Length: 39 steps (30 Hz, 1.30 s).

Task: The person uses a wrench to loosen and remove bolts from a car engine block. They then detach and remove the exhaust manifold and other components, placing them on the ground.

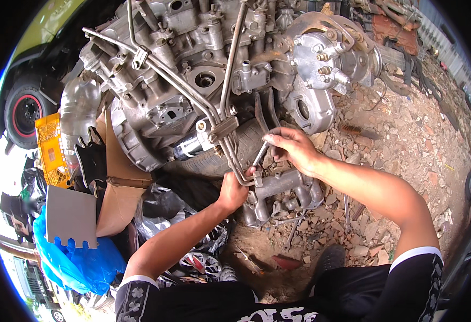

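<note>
A large, greasy engine (192,59) rests in front of me, with thin metal pipes (184,86) running down across it. My left hand (234,190) is closed around the lower end of these pipes, beside a grey cast manifold (279,185). Between the thumb and fingers of my right hand (294,149) is a slim silver wrench (261,154), slanting down toward the pipe end. The wrench's lower tip is near my left thumb; whether it touches a fitting I cannot tell. A bracket (223,129) clamps the pipes together above my left hand.
Under the engine lies a tyre (208,162). Loose wrenches (294,232) lie on the rubble-strewn ground (401,155) below the manifold. At left stand a cardboard box (118,206), a yellow crate (53,155), a grey panel (72,214) and a blue plastic bag (93,268).
</note>
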{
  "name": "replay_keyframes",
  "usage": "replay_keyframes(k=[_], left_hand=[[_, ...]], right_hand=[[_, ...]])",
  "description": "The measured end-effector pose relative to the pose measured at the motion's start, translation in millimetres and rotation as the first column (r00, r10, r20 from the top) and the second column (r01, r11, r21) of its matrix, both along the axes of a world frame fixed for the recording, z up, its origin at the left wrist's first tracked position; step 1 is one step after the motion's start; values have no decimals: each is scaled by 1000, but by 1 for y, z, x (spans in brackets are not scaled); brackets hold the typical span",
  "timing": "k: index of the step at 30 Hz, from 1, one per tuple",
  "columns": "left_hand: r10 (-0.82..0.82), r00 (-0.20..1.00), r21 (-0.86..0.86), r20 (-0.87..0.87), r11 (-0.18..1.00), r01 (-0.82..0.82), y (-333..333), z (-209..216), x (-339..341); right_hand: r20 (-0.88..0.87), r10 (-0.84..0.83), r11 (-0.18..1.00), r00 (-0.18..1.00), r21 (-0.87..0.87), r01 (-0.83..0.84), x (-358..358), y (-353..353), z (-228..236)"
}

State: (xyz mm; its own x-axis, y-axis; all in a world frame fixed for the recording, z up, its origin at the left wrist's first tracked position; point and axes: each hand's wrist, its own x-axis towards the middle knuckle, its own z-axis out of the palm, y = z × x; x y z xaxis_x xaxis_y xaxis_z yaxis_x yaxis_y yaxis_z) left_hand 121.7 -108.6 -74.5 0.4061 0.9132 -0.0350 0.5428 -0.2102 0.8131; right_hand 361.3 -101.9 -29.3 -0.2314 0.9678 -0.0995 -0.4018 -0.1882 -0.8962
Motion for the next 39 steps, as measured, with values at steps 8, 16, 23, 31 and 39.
replay_keyframes(k=[8,16,23,31,39], left_hand=[[107,987,164,118,978,-126,54,19,12],[266,891,-236,367,954,-188,70,12,50],[392,848,-221,358,917,-331,92,-11,54],[520,754,-335,401,850,-408,107,-19,54],[597,532,-657,601,748,-97,94,-4,56]], right_hand=[[-345,-120,990,931,28,138,-24,71,-17],[-397,-295,951,869,-39,305,-23,122,-43],[-385,-228,956,894,84,280,-26,139,-44],[-320,-335,885,886,215,413,-35,146,-41],[-365,-227,939,903,164,303,-22,138,-50]])
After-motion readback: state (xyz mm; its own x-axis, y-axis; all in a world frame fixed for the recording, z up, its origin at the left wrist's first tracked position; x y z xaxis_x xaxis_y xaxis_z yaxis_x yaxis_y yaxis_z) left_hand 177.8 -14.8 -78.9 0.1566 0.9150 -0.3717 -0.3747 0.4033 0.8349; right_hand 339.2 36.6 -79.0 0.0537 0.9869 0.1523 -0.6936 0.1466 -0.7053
